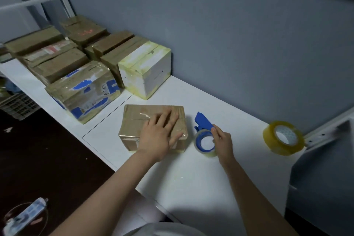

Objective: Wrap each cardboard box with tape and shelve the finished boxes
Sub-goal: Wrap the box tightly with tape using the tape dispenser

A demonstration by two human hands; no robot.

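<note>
Head camera view, looking down on a long white worktop that runs from 10 o'clock to 5 o'clock against a grey-blue wall.

At 10 o'clock, a cluster of taped brown boxes sits packed together on the worktop, some stacked. On its near side is a box with blue patches. At its right end, around 11 o'clock, stands a white box with yellowed tape on its edges.

Near the centre, apart from the cluster, the cardboard box lies flat on the worktop, with shiny clear tape across its top and front edge.

The left hand rests palm down on top of this box, its grip open, fingers straight and spread, pointing toward 1 o'clock.

Just beside the box, at 3 o'clock from it, the right hand has its grip closed round a blue tape dispenser, which stands on the worktop with a roll of clear tape mounted in it.

At 3 o'clock, well apart from the hands, a spare tape roll, yellowish, stands tilted on its edge.

On the dark floor at 7 o'clock lies a power strip.
</note>
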